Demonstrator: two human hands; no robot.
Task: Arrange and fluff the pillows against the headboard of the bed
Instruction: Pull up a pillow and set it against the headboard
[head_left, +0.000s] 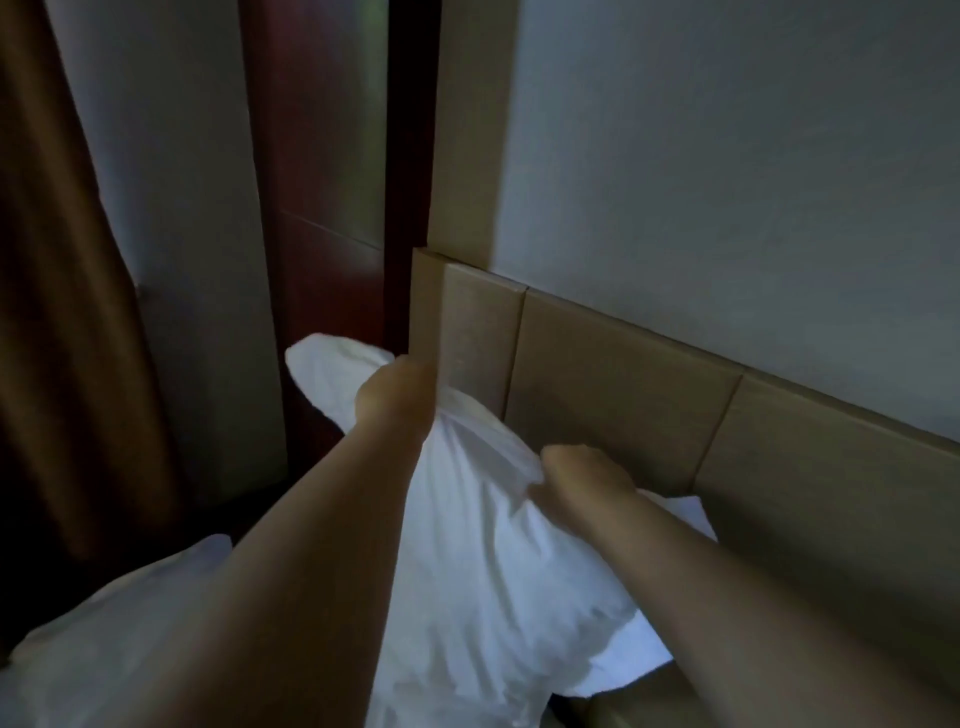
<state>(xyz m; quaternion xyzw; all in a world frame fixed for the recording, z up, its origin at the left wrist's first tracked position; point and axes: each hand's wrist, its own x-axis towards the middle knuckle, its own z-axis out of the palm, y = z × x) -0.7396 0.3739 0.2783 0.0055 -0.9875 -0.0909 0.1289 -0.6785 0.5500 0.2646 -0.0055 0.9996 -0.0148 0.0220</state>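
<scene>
Both hands grip 1 white pillow (483, 561) held up against the tan headboard (623, 395): the left hand (397, 395) clutches its top edge, the right hand (584, 475) bunches fabric, fingers closed (blurred). A second pillow (119, 623) lies lower left.

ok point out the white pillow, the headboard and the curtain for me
white pillow (493, 571): head view, on the wrinkled middle of the pillowcase between the arms
headboard (623, 395): head view, on the centre of the middle tan panel
curtain (57, 312): head view, on a brown fold at the left edge
</scene>
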